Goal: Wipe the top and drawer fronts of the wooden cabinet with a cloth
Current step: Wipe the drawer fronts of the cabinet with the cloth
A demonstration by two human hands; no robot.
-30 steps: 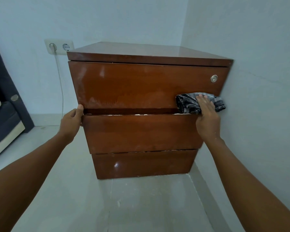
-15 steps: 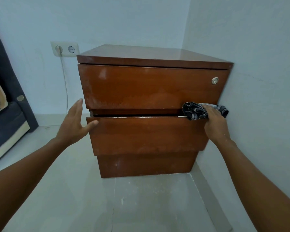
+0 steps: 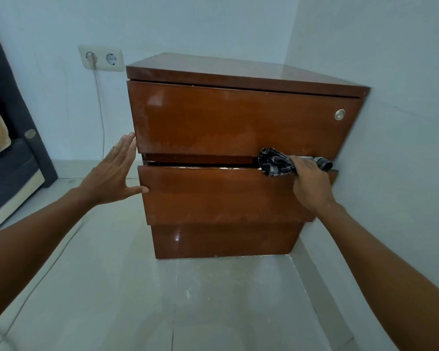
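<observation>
Nearest, two bare forearms reach over the pale floor [image 3: 213, 300] toward the wooden cabinet [image 3: 233, 117], which stands in the corner with its three drawer fronts facing the camera. The left hand [image 3: 110, 177] is spread flat with straight fingers at the cabinet's left edge, its thumb tip touching the left end of the middle drawer [image 3: 221, 196]; it holds nothing. The right hand [image 3: 311, 182] grips the one cloth [image 3: 276, 162], a dark, patterned, bunched rag, against the top edge of the middle drawer at the cabinet's right side. The cloth's long axis runs left to right along the gap under the top drawer [image 3: 238, 120]. The middle drawer sticks out past the bottom drawer [image 3: 223, 240]. One round lock [image 3: 339, 114] sits at the top drawer's upper right. Behind the cabinet's left side, a double wall socket [image 3: 101, 58] carries one plug with a white cord [image 3: 100, 105] hanging down
</observation>
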